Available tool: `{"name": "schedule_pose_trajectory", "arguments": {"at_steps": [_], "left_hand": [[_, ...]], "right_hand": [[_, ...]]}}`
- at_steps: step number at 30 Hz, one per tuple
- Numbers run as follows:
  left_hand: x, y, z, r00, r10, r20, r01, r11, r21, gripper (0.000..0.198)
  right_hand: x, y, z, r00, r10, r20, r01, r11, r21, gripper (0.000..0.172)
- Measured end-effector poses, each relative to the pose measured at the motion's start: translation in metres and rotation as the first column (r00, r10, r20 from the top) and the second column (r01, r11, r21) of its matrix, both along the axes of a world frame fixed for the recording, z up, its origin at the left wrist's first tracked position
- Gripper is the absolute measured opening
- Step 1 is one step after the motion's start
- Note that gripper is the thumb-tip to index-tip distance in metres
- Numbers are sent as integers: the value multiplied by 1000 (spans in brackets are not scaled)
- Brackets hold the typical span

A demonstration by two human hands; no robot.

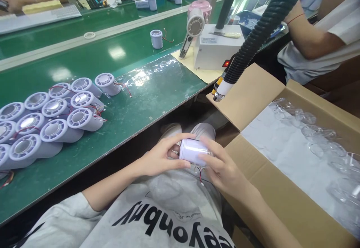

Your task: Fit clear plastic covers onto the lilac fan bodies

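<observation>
Over my lap I hold a pale lilac cylindrical housing [192,151] on its side, with thin red and black wires hanging below its right end. My left hand [165,152] grips its left end between thumb and fingers. Around the right end close the fingers of my right hand [222,165], slightly blurred. What is at that end is partly hidden by the fingers. On the green bench to the left stand several like housings [54,130] with round vented tops and red wires.
An open cardboard box [261,165] with clear plastic cups [326,147] on a white sheet is at my right. Above it hangs a black corrugated hose [261,30]. A white machine [221,51] and a single housing [156,39] stand on the bench. Co-workers sit nearby.
</observation>
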State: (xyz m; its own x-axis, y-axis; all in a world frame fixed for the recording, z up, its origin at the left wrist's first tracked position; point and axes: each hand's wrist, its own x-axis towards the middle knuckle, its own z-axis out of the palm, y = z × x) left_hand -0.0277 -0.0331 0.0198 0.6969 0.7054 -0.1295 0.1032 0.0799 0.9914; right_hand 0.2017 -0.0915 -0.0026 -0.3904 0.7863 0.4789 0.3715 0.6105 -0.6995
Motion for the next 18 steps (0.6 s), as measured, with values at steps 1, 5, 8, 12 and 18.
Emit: {"name": "schedule_pose_trajectory", "arguments": {"at_steps": [1,5,8,12,18], "left_hand": [[0,1,0,1000,-15,-1,15,1000,-3,66],[-1,3,2,996,-79,39,78,997,15,74],[-1,3,2,991,-114,69,118,991,-65,74],[0,2,-3,989,-110,99,130,967,-219,79],[3,2,-23,990,-103,96,130,931,-340,81]], "right_hand": [[1,0,0,1000,20,-21,-20,999,-33,58],[1,-2,0,947,-70,-313,-108,850,-516,56],[0,-5,1,855,-173,-490,-253,684,-684,53],[1,-5,0,849,-218,-482,-250,637,-729,52],[-13,-9,1,889,-277,-364,-147,581,-801,61]]}}
